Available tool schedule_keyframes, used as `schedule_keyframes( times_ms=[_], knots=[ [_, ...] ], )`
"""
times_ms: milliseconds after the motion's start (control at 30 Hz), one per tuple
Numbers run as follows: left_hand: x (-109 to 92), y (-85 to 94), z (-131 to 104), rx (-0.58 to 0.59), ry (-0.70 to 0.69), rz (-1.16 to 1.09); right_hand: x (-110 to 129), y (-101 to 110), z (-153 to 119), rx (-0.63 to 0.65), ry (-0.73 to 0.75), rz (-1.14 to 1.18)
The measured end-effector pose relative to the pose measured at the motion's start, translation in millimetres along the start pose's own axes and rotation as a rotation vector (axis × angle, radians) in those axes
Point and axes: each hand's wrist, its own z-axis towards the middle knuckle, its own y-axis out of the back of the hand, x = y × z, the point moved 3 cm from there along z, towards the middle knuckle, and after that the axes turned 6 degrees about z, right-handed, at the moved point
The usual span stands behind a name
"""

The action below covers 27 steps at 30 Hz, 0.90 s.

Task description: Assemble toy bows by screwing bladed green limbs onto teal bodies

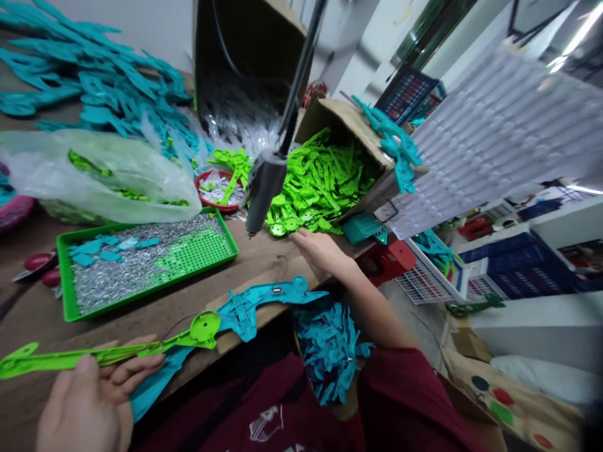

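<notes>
My left hand [89, 395] is closed around a long lime-green plastic strip [51, 359] with a round disc near one end and thin wires along it. Beneath the strip lies a teal plastic shell piece [249, 304], with a small dark component set in it; its lower end shows beside my left fingers. My right hand [323, 252] reaches out to the near edge of a heap of lime-green plastic parts [325, 176], fingers stretched out at its lowest pieces. Whether the fingertips touch a piece is hard to make out.
A green tray [65, 282] holds small metal pieces and teal bits. A power screwdriver [266, 188] hangs above the table. Behind are a clear plastic bag [103, 169], a red basket [200, 188] and teal parts [127, 88]. A teal-filled container [330, 351] sits by my lap.
</notes>
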Motion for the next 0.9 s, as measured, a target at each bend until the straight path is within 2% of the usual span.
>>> schedule_keyframes(
  times_ms=[67,167,233,267,333,400,433,467,500,533,600,667,733,833,900],
  knots=[
    [-1.7,-1.3,-0.7,-0.001,0.038,-0.009,-28.9,13.4,18.6,-0.064,-0.15,-0.156],
    [-2.8,-3.8,-1.7,0.002,0.084,-0.048,-72.9,45.9,26.3,-0.171,-0.376,-0.25],
    [-2.1,-4.2,-2.3,-0.008,0.072,-0.072,-86.1,63.3,23.4,-0.188,-0.497,-0.274],
    [-1.4,-4.2,-3.0,-0.008,0.059,-0.083,-84.1,67.3,22.0,-0.165,-0.501,-0.269],
    [0.0,-4.1,-4.9,0.006,0.031,-0.123,-59.1,63.5,20.0,-0.107,-0.342,-0.224],
    [-0.1,-3.7,-7.0,0.013,0.01,-0.184,-8.9,46.2,14.6,-0.148,-0.001,-0.128],
    [-1.3,-3.2,-7.7,0.002,-0.003,-0.214,20.0,32.9,9.4,-0.181,0.154,-0.04],
    [-3.2,-2.1,-8.0,-0.02,-0.019,-0.236,49.3,15.7,3.5,-0.158,0.306,0.07],
    [-6.0,-0.4,-8.1,-0.044,-0.037,-0.248,77.3,-4.4,-2.6,-0.081,0.457,0.165],
    [-9.7,2.3,-7.9,-0.072,-0.06,-0.251,100.4,-25.1,-7.4,-0.005,0.548,0.231],
    [-18.8,11.8,-7.3,-0.13,-0.111,-0.237,129.1,-62.5,-10.8,0.096,0.614,0.319],
    [-28.4,27.5,-6.2,-0.202,-0.155,-0.199,133.1,-88.2,-6.7,0.112,0.575,0.389],
    [-35.9,46.4,-4.2,-0.271,-0.182,-0.164,121.8,-99.3,-1.5,0.095,0.522,0.445],
    [-38.1,68.8,1.2,-0.317,-0.169,-0.16,106.3,-95.0,-0.1,0.082,0.501,0.45],
    [-33.5,73.9,6.4,-0.301,-0.141,-0.183,110.9,-85.5,-2.7,0.071,0.533,0.458]
  ],
)
